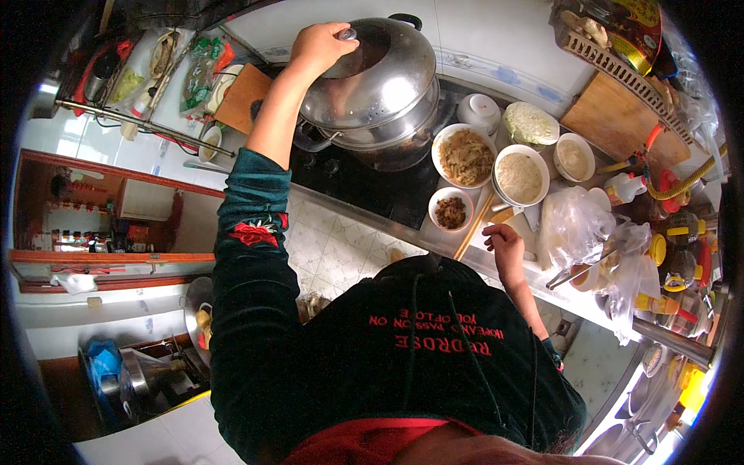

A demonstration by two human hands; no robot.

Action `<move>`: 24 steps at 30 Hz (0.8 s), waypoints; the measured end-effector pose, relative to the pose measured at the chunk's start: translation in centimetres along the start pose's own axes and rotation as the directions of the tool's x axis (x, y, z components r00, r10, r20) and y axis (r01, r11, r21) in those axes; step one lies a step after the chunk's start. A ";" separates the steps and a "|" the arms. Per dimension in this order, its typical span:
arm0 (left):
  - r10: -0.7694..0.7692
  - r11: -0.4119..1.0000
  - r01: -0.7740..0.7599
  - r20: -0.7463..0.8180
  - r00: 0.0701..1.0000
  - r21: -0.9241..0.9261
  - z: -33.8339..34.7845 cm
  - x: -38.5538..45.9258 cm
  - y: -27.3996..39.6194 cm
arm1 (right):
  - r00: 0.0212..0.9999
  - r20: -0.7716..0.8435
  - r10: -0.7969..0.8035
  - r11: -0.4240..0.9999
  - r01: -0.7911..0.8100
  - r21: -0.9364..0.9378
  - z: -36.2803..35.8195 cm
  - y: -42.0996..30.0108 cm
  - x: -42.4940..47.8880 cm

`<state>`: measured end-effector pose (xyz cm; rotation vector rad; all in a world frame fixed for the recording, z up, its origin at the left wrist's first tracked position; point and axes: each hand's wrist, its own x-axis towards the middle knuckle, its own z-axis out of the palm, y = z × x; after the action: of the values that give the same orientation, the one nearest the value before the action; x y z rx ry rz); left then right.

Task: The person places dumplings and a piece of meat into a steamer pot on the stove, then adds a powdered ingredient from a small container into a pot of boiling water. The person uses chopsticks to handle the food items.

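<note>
My left hand (321, 47) grips the lid knob (347, 35) of a large stainless steel pot (378, 136) on the black stovetop (372, 197). The domed metal lid (401, 70) sits on the pot; what is inside is hidden. At the counter's front edge, my right hand (504, 244) holds nothing, its fingers apart and slightly bent. Near it lie wooden chopsticks (474, 226) and a knife (504, 215). Beyond are a bowl of dark brown food (451, 212), a bowl of cooked shredded food (466, 156) and a bowl of pale flour-like food (521, 177).
Behind the bowls stand an upturned white bowl (479, 113), a wrapped cabbage (530, 123) and a bowl of pale paste (574, 157). Plastic bags (575, 224) and oil bottles (683, 226) crowd the right. A wooden cutting board (628, 119) leans at the wall; a wire rack (145, 123) is left.
</note>
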<state>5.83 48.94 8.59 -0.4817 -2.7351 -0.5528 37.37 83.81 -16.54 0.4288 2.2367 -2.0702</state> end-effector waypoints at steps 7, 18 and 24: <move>-0.001 1.000 0.002 -0.024 1.000 0.031 -0.1 -1.6 0.3 | 0.976 0.113 -0.184 0.972 0.198 -0.128 1.2 -6.5 4.2; -0.345 0.921 0.187 -0.491 0.800 -0.341 -3.5 -17.2 -1.6 | 0.771 0.280 -0.572 0.770 0.622 -0.141 6.0 -24.3 30.3; -0.707 0.588 0.419 -0.189 0.681 -0.692 1.4 -25.2 -2.8 | 0.747 0.560 -0.358 0.846 0.514 -0.144 8.3 -25.5 42.7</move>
<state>27.04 40.51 -2.57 0.4467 -2.1416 -1.5235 -11.03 80.97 -2.61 -0.6757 2.3662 -1.6683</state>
